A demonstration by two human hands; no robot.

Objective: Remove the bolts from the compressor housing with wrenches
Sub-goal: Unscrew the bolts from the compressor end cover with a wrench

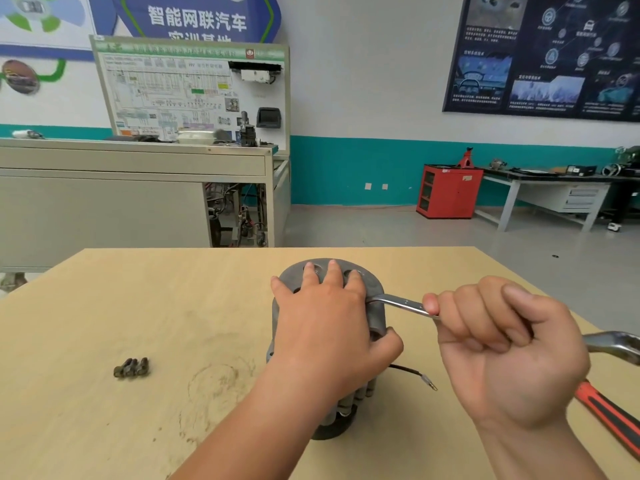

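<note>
right hand (502,348) clamped in a fist round the wrench (398,303) shank; wrench head hidden under left hand (325,317), fingers spread flat on top of the compressor housing (375,289), upright mid-table (138,306). housing judged heavy, rigid, greasy: press down on top so it doesn't twist

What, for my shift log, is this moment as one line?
left hand: presses compressor housing | right hand: grips wrench at housing rim | bolts: loose on table
</note>
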